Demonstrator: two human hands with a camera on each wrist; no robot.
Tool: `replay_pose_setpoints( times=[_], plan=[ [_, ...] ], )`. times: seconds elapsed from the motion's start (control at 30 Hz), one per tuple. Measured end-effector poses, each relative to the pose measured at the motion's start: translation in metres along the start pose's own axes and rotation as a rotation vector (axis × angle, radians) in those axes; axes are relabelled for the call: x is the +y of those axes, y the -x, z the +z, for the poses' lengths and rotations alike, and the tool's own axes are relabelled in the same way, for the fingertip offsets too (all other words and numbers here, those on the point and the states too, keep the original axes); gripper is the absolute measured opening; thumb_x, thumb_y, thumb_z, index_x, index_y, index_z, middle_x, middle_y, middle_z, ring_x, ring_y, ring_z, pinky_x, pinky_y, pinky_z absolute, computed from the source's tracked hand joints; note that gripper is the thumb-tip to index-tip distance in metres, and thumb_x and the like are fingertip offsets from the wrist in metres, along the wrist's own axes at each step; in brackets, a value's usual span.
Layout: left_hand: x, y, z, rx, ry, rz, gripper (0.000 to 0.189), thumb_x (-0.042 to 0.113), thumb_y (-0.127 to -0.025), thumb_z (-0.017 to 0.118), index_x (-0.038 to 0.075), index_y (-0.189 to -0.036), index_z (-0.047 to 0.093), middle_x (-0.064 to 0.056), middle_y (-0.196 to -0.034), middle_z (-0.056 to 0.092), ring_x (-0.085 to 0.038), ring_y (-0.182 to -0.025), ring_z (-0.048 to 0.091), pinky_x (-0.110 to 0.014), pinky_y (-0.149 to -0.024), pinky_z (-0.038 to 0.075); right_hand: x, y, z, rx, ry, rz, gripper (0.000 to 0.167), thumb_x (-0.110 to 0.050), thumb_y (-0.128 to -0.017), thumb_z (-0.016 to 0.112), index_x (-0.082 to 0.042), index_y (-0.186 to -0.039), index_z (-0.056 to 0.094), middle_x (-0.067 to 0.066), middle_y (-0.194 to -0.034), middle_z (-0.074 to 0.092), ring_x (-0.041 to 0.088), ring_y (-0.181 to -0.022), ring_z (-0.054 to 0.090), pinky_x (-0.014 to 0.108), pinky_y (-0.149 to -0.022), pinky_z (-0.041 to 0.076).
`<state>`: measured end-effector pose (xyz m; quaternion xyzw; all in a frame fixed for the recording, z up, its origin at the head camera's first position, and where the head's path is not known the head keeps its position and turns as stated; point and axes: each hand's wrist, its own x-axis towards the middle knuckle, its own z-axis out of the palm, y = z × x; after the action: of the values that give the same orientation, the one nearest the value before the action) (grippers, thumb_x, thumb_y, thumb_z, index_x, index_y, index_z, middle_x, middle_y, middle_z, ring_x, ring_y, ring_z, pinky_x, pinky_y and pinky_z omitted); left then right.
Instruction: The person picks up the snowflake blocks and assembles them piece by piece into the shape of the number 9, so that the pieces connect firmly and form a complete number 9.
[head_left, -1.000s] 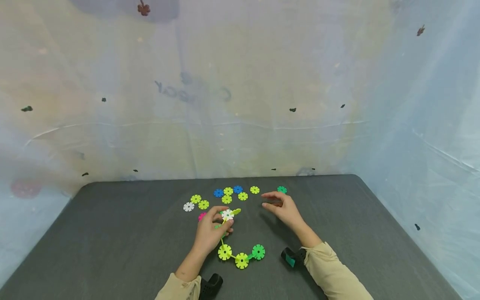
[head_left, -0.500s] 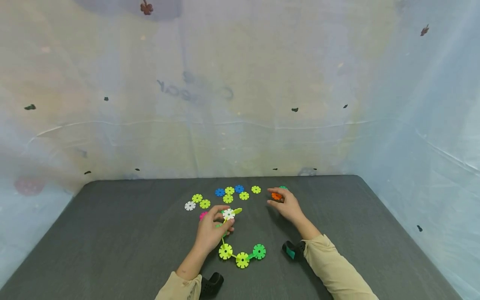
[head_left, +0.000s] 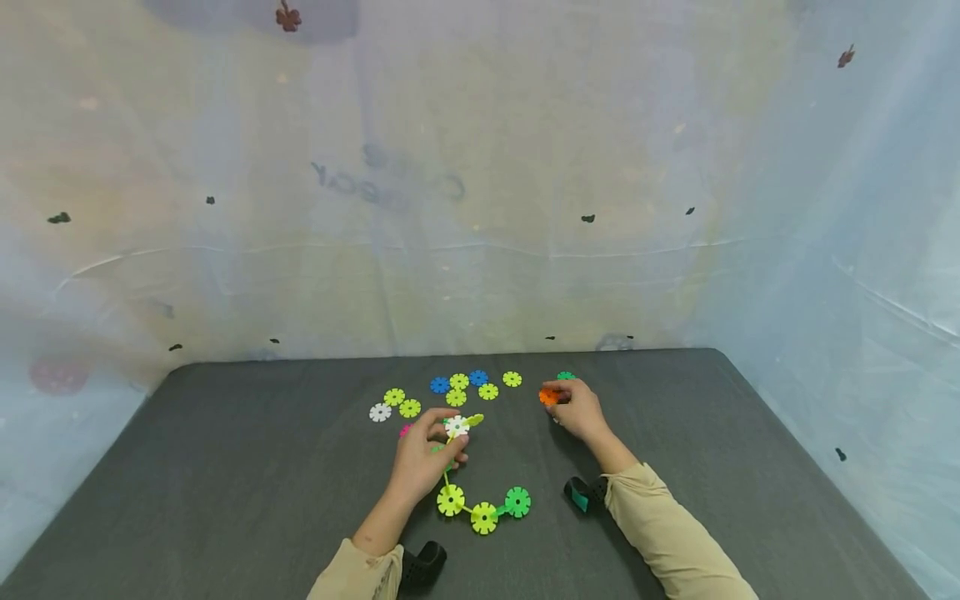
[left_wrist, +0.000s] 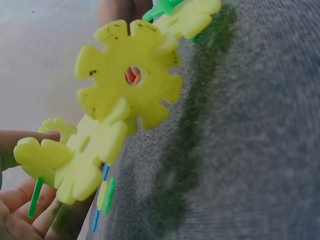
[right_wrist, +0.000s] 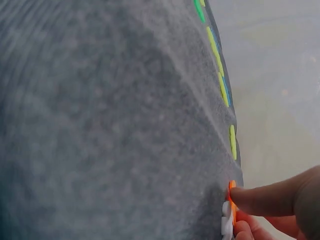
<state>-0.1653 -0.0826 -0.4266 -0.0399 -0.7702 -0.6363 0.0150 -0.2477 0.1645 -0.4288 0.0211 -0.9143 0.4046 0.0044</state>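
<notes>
My left hand (head_left: 422, 460) grips a chain of interlocking notched plastic discs near its far end, by a white disc (head_left: 457, 426). Down from it the chain curves through yellow discs (head_left: 451, 500) to a green disc (head_left: 517, 502) at its right end. In the left wrist view a large yellow disc (left_wrist: 107, 60) of the chain fills the upper middle. My right hand (head_left: 582, 410) pinches a loose orange disc (head_left: 548, 397) between thumb and fingers. A white disc (right_wrist: 227, 220) lies against the orange one in the right wrist view, mostly hidden in the head view.
Loose yellow discs (head_left: 409, 408), blue discs (head_left: 439, 385) and a white disc (head_left: 380, 412) lie towards the back of the grey table (head_left: 247, 483). A pink disc (head_left: 406, 430) is partly behind the left hand, a green disc (head_left: 566, 377) behind the right.
My right hand has moved slightly right and closed its thumb and fingers on the orange disc, which came into view beneath it. My left hand keeps its hold on the chain.
</notes>
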Motion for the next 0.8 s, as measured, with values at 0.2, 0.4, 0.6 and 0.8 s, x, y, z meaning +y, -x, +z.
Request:
replay_pose_setpoints(
  times=[0.2, 0.4, 0.6, 0.8],
  plan=[
    [-0.001, -0.001, -0.001, 0.003, -0.023, 0.000, 0.039, 0.004, -0.088, 0.068, 0.000, -0.124, 0.056, -0.014, -0.084, 0.066, -0.027, -0.065, 0.069, -0.032, -0.057, 0.057, 0.003, 0.000, -0.001, 0.000, 0.031, -0.003, 0.032, -0.003, -0.083, 0.072, -0.001, -0.115, 0.068, 0.019, -0.113, 0.060, 0.030, -0.096, 0.059, 0.034, -0.071, 0.054],
    [-0.001, -0.002, -0.001, 0.002, -0.044, -0.002, 0.039, 0.005, -0.088, 0.068, 0.001, -0.125, 0.056, -0.014, -0.087, 0.066, -0.024, -0.065, 0.069, -0.032, -0.058, 0.057, -0.001, 0.002, 0.000, 0.009, 0.039, -0.019, 0.028, -0.006, -0.082, 0.074, -0.004, -0.109, 0.070, 0.017, -0.109, 0.063, 0.029, -0.094, 0.061, 0.038, -0.075, 0.054],
    [-0.001, -0.003, -0.002, -0.004, -0.060, -0.002, 0.040, 0.004, -0.088, 0.068, 0.003, -0.126, 0.057, -0.011, -0.085, 0.066, -0.022, -0.065, 0.069, -0.031, -0.058, 0.057, -0.010, 0.008, 0.006, -0.052, -0.076, -0.045, 0.025, -0.008, -0.084, 0.073, -0.006, -0.109, 0.071, 0.013, -0.109, 0.066, 0.025, -0.090, 0.065, 0.036, -0.073, 0.055],
    [-0.002, -0.004, -0.002, -0.005, -0.076, 0.013, 0.039, 0.004, -0.088, 0.068, 0.004, -0.126, 0.058, -0.011, -0.083, 0.066, -0.022, -0.065, 0.070, -0.031, -0.058, 0.057, -0.017, 0.014, 0.011, -0.137, -0.283, -0.088, 0.026, -0.004, -0.089, 0.066, 0.001, -0.114, 0.067, 0.016, -0.105, 0.068, 0.019, -0.076, 0.067, 0.033, -0.067, 0.056]
  ],
)
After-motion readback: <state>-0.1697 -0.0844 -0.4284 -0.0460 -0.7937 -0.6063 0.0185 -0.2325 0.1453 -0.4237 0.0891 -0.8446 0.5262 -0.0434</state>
